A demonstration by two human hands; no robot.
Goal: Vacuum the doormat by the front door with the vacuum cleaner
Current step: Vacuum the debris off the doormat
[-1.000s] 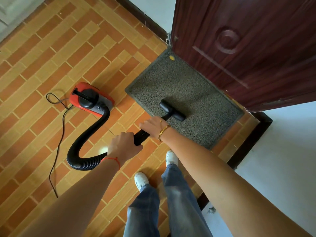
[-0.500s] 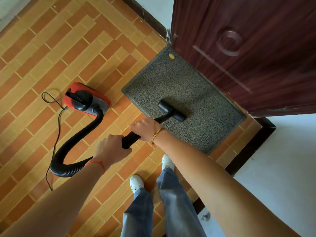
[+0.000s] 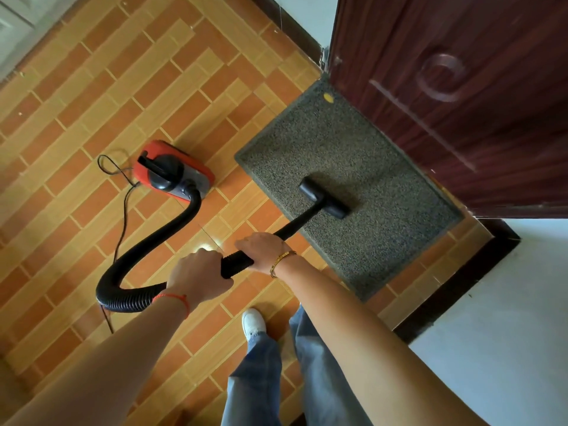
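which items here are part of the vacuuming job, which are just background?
In the job: grey speckled doormat; black floor nozzle; black ribbed hose; red canister vacuum; left hand; right hand.
Background: dark red wooden door; orange brick-pattern tile floor; white shoe.

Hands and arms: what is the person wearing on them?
Both arms are bare, with no sleeves in view. The left hand has a thin red string bracelet around its wrist. The right hand has a slim gold bangle around its wrist. No gloves.
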